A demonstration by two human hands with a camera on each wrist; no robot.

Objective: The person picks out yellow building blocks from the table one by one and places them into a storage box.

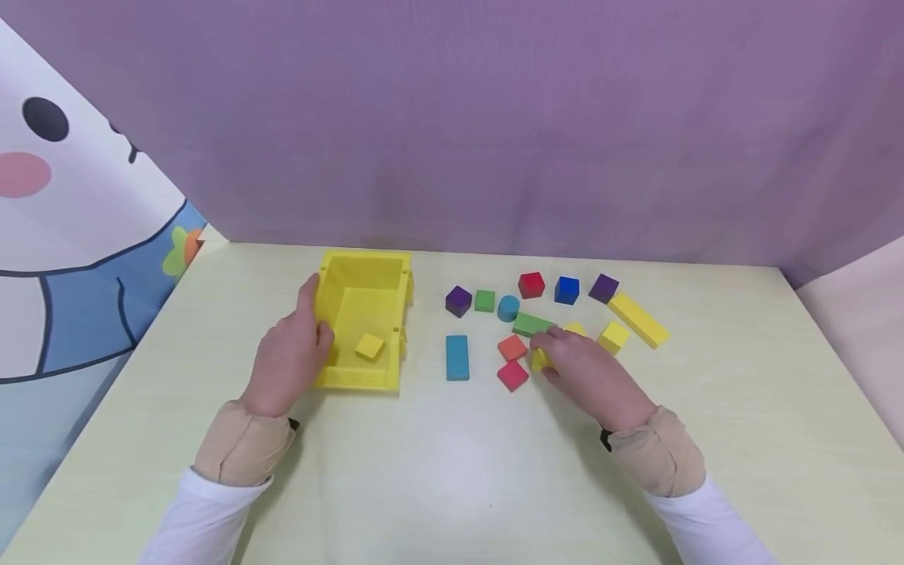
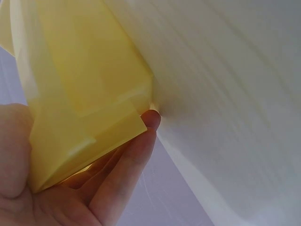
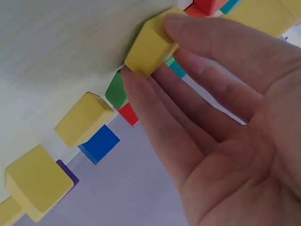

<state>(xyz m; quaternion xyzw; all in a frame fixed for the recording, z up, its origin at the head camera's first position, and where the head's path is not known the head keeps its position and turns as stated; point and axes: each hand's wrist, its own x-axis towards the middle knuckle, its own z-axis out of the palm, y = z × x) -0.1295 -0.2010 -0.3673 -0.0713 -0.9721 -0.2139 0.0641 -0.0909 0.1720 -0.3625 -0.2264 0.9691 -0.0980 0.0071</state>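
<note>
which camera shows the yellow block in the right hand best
The right wrist view: the yellow block is large there, plainly pinched between thumb and fingers of the right hand. The head view shows just a small part of it, mostly hidden by the hand. The left wrist view shows none of it, being aimed at the yellow box.

Bin [image 1: 367, 256] on desk [image 1: 452, 486], left of centre, near back edge; one cube [image 1: 369, 347] in it, near its front wall. My left hand [image 1: 288, 353] at bin's left wall. Loose blocks [image 1: 531, 285] all right of bin, toward back edge: slab [image 1: 457, 358] nearest bin's front part, cylinder [image 1: 508, 308] behind and right of slab. My right hand [image 1: 592, 377] on held block [image 3: 153, 44], bar [image 1: 530, 324] behind it, long block [image 1: 639, 320] farther right.
</note>
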